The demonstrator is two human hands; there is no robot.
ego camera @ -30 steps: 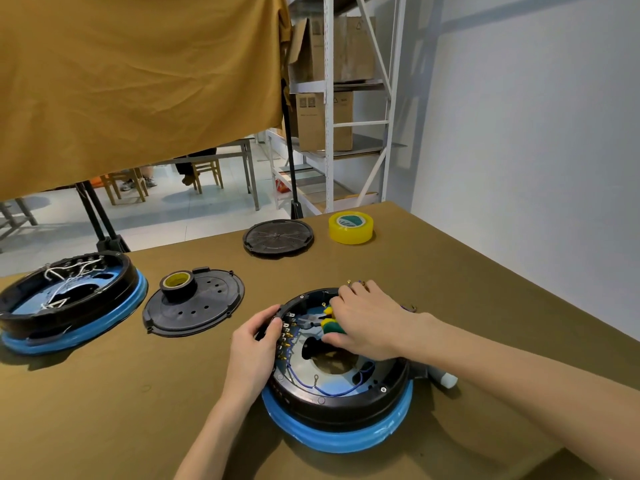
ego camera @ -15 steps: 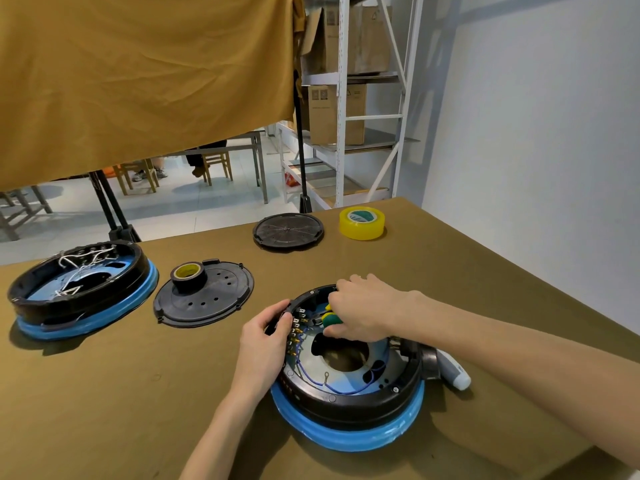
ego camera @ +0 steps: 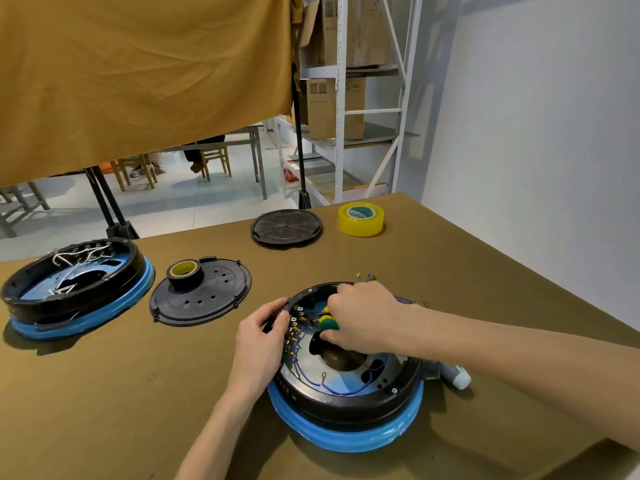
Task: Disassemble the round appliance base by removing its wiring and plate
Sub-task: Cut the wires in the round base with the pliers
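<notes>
A round black appliance base (ego camera: 349,407) on a blue ring sits open at the table's near centre. Blue wires (ego camera: 311,377) with ring terminals loop across its floor, and a row of metal terminals (ego camera: 294,329) lines its left inner wall. My left hand (ego camera: 261,344) grips the base's left rim. Inside the base, my right hand (ego camera: 367,318) holds a tool with green and yellow handles (ego camera: 327,322); the tool's tip points at the terminals. Loose blue wire ends (ego camera: 367,277) lie behind the base.
A second base (ego camera: 76,292) with white wires stands at the far left. Next to it lies a black perforated plate (ego camera: 204,297) with a tape roll (ego camera: 183,271) on it. Further back are a black round cover (ego camera: 286,227) and yellow tape (ego camera: 361,218). A white cylinder (ego camera: 455,375) lies right of the base.
My view has shifted a little, so the base sits slightly further right in frame. My right hand with the tool has stayed over the terminals; my left hand keeps its grip on the rim.
</notes>
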